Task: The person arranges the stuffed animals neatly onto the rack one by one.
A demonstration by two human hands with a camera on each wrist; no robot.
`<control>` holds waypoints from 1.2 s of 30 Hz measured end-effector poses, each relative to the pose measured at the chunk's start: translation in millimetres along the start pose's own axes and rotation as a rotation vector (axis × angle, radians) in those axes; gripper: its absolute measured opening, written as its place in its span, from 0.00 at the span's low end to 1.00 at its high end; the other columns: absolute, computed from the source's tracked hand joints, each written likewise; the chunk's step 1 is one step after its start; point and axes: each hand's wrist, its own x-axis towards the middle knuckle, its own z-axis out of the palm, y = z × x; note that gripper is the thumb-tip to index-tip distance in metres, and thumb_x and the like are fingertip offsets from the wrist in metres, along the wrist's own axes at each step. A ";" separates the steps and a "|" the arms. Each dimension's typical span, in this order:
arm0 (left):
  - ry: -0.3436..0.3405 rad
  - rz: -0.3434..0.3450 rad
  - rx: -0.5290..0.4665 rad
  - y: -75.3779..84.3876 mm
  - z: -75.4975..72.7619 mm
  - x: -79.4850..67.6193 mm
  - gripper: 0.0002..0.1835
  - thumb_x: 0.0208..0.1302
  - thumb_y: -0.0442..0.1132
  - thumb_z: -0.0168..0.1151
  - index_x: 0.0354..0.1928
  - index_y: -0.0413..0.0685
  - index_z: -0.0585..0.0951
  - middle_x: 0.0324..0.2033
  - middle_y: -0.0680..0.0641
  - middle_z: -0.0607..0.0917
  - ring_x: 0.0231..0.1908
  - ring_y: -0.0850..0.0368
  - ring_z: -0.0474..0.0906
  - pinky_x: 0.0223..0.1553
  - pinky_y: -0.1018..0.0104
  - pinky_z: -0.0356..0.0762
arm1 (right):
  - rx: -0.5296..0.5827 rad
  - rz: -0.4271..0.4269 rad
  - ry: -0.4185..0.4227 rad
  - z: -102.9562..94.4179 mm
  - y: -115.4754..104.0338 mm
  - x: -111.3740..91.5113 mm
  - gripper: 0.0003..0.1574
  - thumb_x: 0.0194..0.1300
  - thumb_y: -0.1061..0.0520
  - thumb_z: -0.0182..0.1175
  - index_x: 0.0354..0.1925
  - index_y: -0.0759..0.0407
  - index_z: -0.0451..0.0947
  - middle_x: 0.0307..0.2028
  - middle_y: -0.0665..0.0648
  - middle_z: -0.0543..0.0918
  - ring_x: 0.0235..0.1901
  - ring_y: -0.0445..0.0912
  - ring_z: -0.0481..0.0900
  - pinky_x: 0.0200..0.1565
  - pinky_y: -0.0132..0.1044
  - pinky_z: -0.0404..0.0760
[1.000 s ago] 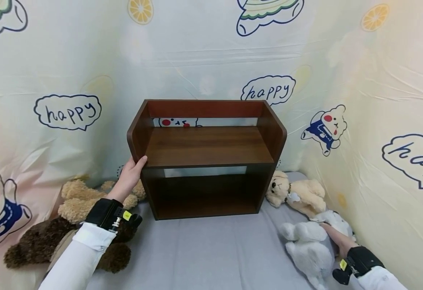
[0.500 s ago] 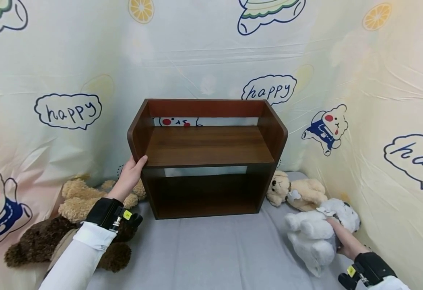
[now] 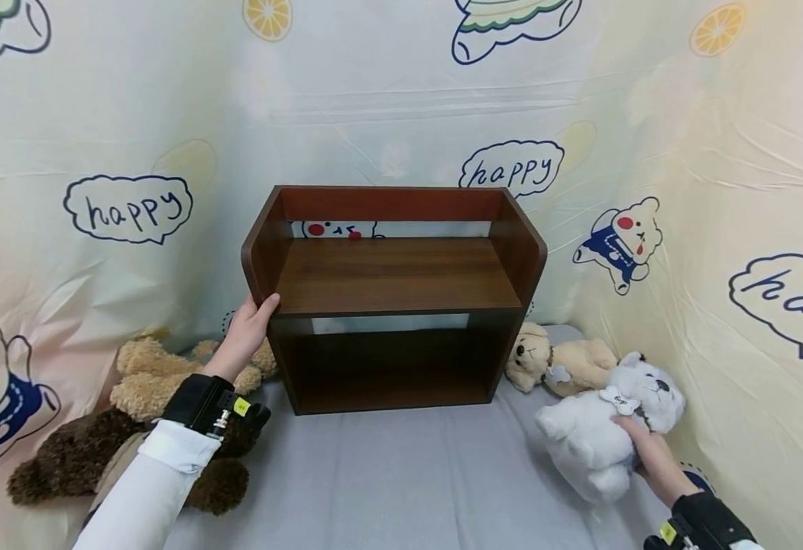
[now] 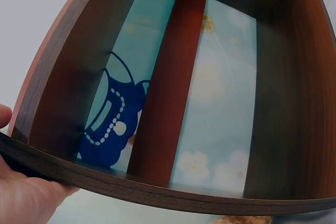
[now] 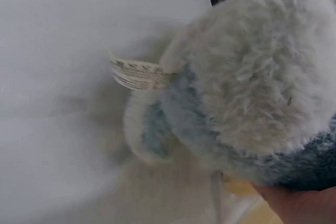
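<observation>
Against the printed backdrop [image 3: 387, 99], centre of the grey sheet [image 3: 401, 473]: dark wooden shelf unit [image 3: 394, 298], upright, two tiers, both tiers bare, open back showing the cartoon print through it. Unit hasn't shifted across the three head frames.

Left hand [image 3: 250, 330] clamps the front edge of the unit's left side panel, thumb on the front face, fingers wrapped behind. Left wrist view confirms: palm [image 4: 23, 198] under the curved panel edge. Same grip as 1.0 s ago, so it reads as a steadying hold.

Left of the unit: dark brown plush [image 3: 64, 466] lying on the sheet, tan curly plush [image 3: 147, 374] behind it, touching the wrist band area. Right of the unit: cream bear plush [image 3: 559, 363] lying beside the lower right corner.

What changed: white plush dog [image 3: 607, 435]. 1.0 s ago it lay flat near the right edge; 0.5 s ago half raised; now it is upright, face toward the camera, just in front of the cream bear. Right hand [image 3: 652, 458] holds it from behind, fingers curled into the fur; right wrist view shows only fur, a sewn tag [image 5: 139, 74] and a bit of palm.

Judgement: the pick looks done, with the dog gripped; it is well short of the shelf, not yet on either tier.
</observation>
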 end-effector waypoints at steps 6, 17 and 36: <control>0.000 -0.001 -0.009 -0.8 0.3 0.1 0.36 0.69 0.58 0.35 0.71 0.48 0.40 0.69 0.38 0.47 0.67 0.39 0.44 0.60 0.36 0.44 | 0.067 -0.059 0.031 7.3 -3.5 -4.0 0.59 0.66 0.36 0.45 0.65 0.76 0.25 0.66 0.76 0.35 0.66 0.63 0.39 0.64 0.54 0.47; 0.001 0.003 -0.011 -1.7 -0.6 0.5 0.36 0.70 0.56 0.35 0.71 0.46 0.40 0.69 0.36 0.47 0.66 0.39 0.44 0.60 0.36 0.44 | 0.093 -0.205 0.193 11.2 -11.3 -12.1 0.56 0.66 0.43 0.47 0.68 0.60 0.18 0.70 0.62 0.28 0.68 0.55 0.32 0.66 0.48 0.37; 0.000 -0.005 -0.020 -0.9 -0.9 0.7 0.36 0.70 0.57 0.35 0.71 0.47 0.40 0.69 0.37 0.47 0.66 0.39 0.44 0.60 0.36 0.44 | 0.011 -0.477 0.423 29.7 -15.0 -30.7 0.46 0.65 0.54 0.52 0.70 0.55 0.35 0.66 0.63 0.50 0.67 0.44 0.46 0.67 0.41 0.43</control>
